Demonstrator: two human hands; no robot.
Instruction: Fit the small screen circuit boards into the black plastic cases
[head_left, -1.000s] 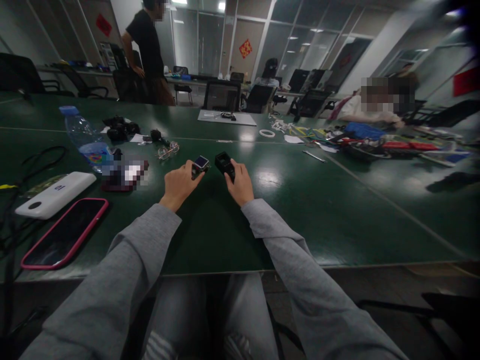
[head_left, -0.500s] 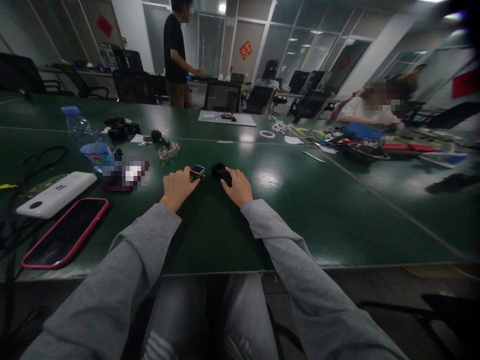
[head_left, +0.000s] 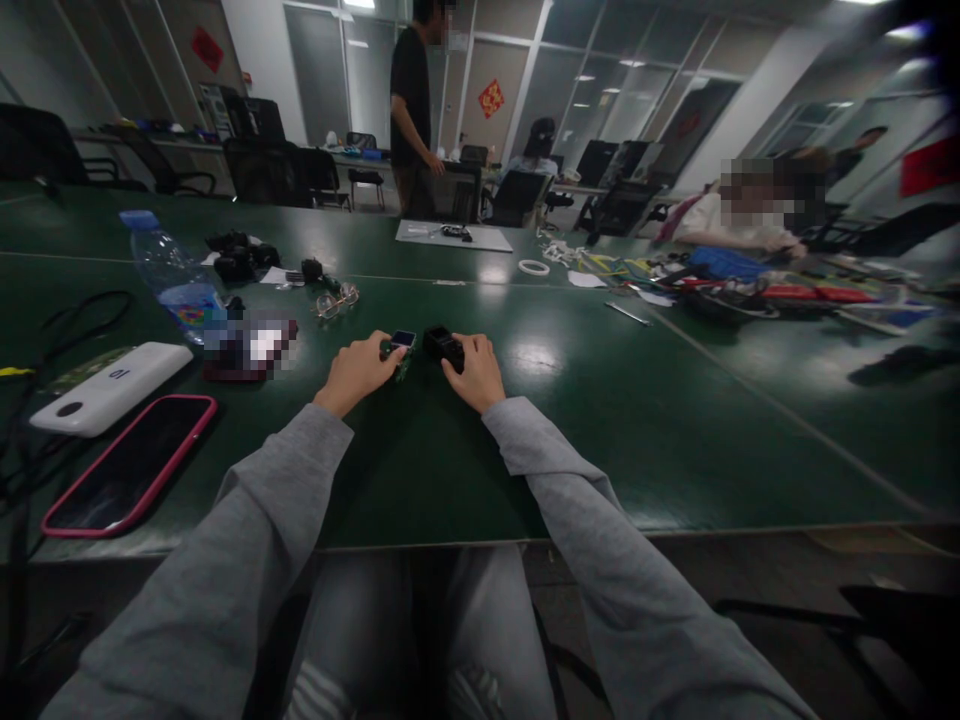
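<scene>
My left hand rests on the green table, its fingers pinched on a small device with a lit screen. My right hand lies just to the right of it, fingers closed around a small black box-shaped device. The two devices sit low on the table surface, almost touching each other. Both my arms wear grey sleeves.
At left lie a pink-cased phone, a white power bank, a water bottle, black cables, glasses and dark gear. A person stands at the far side; another sits at right behind cluttered cables and tools.
Both hands have lowered the two devices from a raised hold down to the table and brought them closer together. The standing person has walked to the right.
</scene>
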